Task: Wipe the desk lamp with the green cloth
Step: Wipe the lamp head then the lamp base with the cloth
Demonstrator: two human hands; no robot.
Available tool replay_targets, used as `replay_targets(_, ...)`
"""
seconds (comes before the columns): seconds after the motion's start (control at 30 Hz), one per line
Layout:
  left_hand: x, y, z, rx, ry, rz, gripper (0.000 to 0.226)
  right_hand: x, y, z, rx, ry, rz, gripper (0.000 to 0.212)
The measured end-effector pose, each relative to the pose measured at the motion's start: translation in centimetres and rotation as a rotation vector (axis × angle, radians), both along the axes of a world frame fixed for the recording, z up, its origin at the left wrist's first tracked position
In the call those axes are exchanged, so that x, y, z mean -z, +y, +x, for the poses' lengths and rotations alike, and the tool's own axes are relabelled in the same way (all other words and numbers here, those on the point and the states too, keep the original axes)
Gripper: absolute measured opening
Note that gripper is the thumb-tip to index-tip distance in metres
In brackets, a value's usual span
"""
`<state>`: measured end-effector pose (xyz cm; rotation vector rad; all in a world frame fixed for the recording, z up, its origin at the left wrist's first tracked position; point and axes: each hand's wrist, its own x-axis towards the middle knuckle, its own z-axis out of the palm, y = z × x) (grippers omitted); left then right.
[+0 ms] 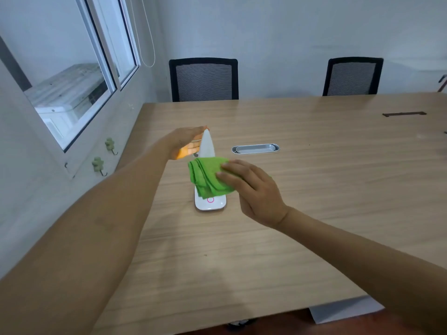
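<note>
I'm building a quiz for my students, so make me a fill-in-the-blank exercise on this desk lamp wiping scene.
1. The left hand touches the upright head of the desk lamp while the right hand holds a ____ cloth against it.
2. The ring on the lamp's white base is ____.
3. ____ black mesh chairs stand behind the wooden table.
Missing words: green, pink, two.

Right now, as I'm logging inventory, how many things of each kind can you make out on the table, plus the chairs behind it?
Desk lamp: 1
Green cloth: 1
Metal cable tray: 1
Dark strip: 1
Chairs: 2
Total: 6
</note>
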<state>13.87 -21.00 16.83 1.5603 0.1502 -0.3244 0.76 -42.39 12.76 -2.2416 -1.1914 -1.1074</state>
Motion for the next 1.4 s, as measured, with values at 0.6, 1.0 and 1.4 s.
replay_targets(0.6,12.4,3.1,-3.1,0.261,-0.097,0.987,0.062,10.9,-1.6,8.4,0.391,0.428,-0.46,0.045)
replay_targets(1.0,18.0,2.7,-3.4,0.374,-0.175,1.16,0.063,12.8,2.6,14.9,0.534,0.929,-0.061,0.053)
replay_targets(1.4,17.7,2.8,-3.2,0.409,-0.178,1.202,0.065,15.8,0.9,9.5,0.146,0.677,-0.247,0.06)
